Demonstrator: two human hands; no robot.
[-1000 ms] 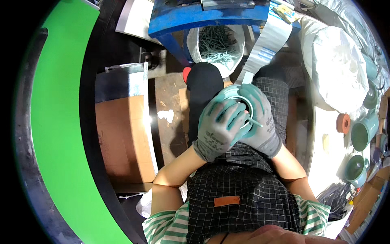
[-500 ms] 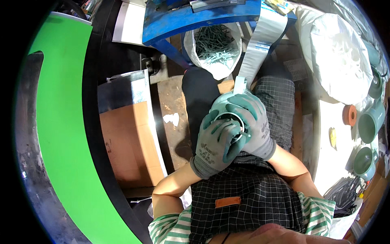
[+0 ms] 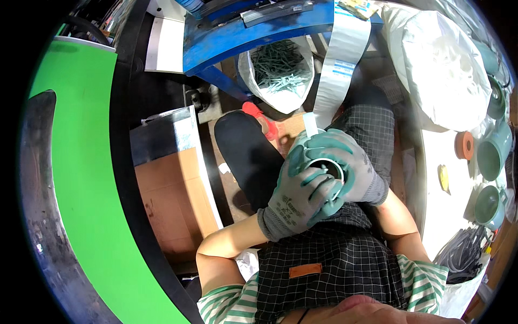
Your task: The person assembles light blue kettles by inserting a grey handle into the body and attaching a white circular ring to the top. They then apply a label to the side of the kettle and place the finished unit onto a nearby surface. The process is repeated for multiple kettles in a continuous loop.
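Both my hands wear grey knit gloves with green-coated palms and fingers. Between them, over my lap, is a mint-green cup-shaped vessel (image 3: 305,139), its round mouth turned up toward me. My left hand (image 3: 306,191) wraps its near left side, with fingers at the rim. From the far right, my right hand (image 3: 349,162) curls around the wall. A pale strip (image 3: 310,124) stands up at the vessel's far side. Fingers cover most of the outer wall, and the inside looks dark.
Ahead, a white bag (image 3: 286,97) of thin green strips sits under a blue bench (image 3: 259,33). A white label band (image 3: 342,59) hangs down from it. At right are a white sack (image 3: 440,70), several green cups (image 3: 493,154) and an orange-brown tape roll (image 3: 464,145). Cardboard (image 3: 167,197) stands left.
Both hands and the vessel have shifted slightly right, and its mouth faces up more openly. My left knee has swung left, and a red shoe now shows beyond it.
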